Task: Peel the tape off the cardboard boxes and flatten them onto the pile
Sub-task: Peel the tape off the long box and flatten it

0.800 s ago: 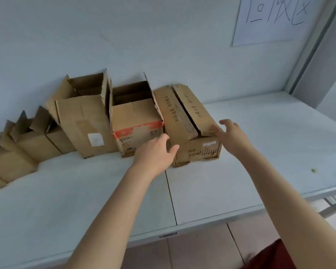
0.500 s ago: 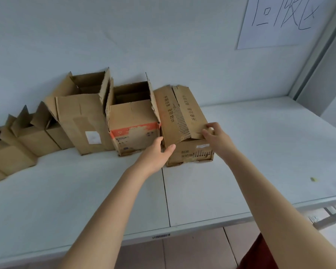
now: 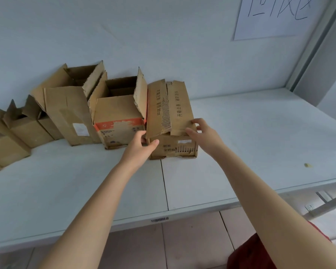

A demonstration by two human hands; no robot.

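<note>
A person takes hold of a closed box [image 3: 169, 113], the last on the right in a row of cartons along the wall, at the back of a white counter [image 3: 260, 133]. The box lies with its long axis running from 6 to 12 o'clock, away from the person and toward the wall. The left hand [image 3: 142, 146] wraps the near corner at 9 o'clock, thumb [image 3: 154, 142] on the front face and the other fingers out of sight down the side. The right hand [image 3: 204, 133] is curled on the near right corner of the top flap [image 3: 180, 111], fingers [image 3: 197, 121] over its edge. Both hands are on the box, neither nearer than the other.

At 9 o'clock an open box with an orange band [image 3: 116, 113] stands just beside it, with little room for the left fingers. The counter lies open at 3 o'clock, apart from a small scrap [image 3: 307, 165], and toward 6 o'clock up to the near edge, so a pull toward the person looks the freest path. No tape and no pile of flattened boxes can be made out.
</note>
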